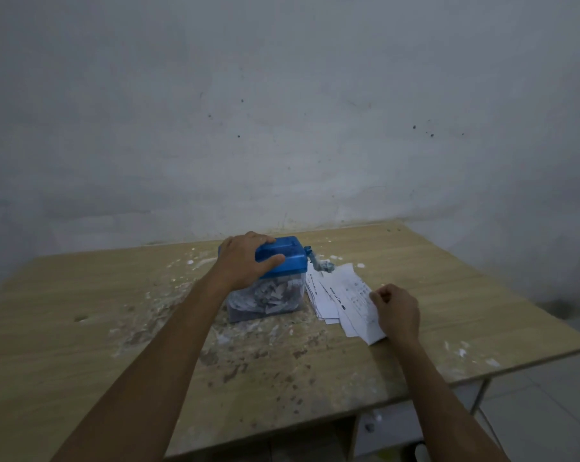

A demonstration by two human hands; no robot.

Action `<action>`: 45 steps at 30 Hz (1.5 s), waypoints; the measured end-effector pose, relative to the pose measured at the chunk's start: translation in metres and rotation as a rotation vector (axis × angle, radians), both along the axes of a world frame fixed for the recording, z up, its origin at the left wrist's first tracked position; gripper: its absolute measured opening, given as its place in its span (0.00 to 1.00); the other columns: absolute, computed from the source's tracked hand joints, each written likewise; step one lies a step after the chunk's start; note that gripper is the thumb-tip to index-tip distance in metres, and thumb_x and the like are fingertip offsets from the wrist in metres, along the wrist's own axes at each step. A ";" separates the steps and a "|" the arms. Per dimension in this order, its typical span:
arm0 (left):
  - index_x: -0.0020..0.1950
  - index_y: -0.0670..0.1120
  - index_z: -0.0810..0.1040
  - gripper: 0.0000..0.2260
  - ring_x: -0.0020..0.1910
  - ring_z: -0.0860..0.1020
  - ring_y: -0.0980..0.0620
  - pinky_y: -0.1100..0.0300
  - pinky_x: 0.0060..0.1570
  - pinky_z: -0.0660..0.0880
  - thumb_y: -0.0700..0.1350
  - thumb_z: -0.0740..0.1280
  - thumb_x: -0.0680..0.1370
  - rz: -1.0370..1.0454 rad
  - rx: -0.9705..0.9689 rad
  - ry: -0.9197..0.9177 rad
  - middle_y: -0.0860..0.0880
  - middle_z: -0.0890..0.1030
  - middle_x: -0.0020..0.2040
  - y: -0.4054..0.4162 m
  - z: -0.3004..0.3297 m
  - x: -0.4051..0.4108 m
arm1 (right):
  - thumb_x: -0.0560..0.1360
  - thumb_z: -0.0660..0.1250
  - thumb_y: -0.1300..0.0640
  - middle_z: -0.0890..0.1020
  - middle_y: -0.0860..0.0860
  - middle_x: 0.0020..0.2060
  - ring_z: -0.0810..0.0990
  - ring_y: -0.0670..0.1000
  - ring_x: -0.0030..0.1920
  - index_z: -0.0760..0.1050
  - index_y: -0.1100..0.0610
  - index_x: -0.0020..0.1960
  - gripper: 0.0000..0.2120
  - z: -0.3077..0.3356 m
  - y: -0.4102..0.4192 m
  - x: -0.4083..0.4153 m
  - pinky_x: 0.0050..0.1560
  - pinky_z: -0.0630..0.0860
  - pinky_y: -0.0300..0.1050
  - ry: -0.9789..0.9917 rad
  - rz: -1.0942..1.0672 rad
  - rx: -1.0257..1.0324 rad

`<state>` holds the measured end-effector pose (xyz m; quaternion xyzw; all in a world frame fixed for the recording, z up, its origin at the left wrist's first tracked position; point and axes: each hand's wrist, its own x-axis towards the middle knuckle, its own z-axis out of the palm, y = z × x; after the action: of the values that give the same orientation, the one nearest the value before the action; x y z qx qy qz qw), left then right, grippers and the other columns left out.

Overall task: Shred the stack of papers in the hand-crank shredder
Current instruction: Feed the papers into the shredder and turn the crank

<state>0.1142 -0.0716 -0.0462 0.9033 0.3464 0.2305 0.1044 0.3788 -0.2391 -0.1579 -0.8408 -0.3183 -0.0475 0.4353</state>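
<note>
My right hand (397,310) rests curled on the near end of the stack of papers (343,296), seemingly pinching a sheet; I can't tell for sure. I'd peel off just one sheet. Farther out, my left hand (248,258) grips the shredder (282,261) lid; its crank (320,263) sits beside the papers on the tabletop (81,295).

One head-worn view looks forward and down over the table (81,328) toward its far edge and the wall (282,95). Both forearms reach in from below, close to the lens
</note>
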 end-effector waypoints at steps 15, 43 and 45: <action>0.70 0.50 0.75 0.22 0.64 0.74 0.49 0.52 0.64 0.66 0.60 0.65 0.80 -0.031 -0.020 -0.006 0.50 0.75 0.67 -0.008 -0.001 -0.003 | 0.78 0.62 0.58 0.80 0.52 0.48 0.78 0.55 0.47 0.78 0.55 0.50 0.07 -0.016 -0.002 -0.005 0.42 0.70 0.46 -0.222 -0.035 -0.202; 0.58 0.38 0.81 0.17 0.41 0.84 0.52 0.63 0.36 0.80 0.52 0.64 0.83 -0.169 -0.724 -0.161 0.46 0.84 0.49 -0.087 -0.028 0.082 | 0.80 0.58 0.61 0.81 0.50 0.48 0.79 0.50 0.47 0.78 0.58 0.56 0.10 0.029 -0.015 -0.004 0.39 0.72 0.39 0.210 0.144 0.463; 0.61 0.38 0.79 0.18 0.44 0.84 0.50 0.62 0.38 0.80 0.52 0.65 0.82 -0.135 -0.892 -0.248 0.45 0.83 0.51 -0.095 -0.033 0.096 | 0.81 0.58 0.59 0.81 0.50 0.49 0.80 0.49 0.47 0.77 0.57 0.56 0.10 0.031 -0.015 -0.008 0.38 0.74 0.40 0.208 0.148 0.465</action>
<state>0.2106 -0.1664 -0.0797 0.7563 0.3370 0.1578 0.5380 0.3706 -0.2538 -0.1272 -0.6928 -0.3129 -0.0007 0.6497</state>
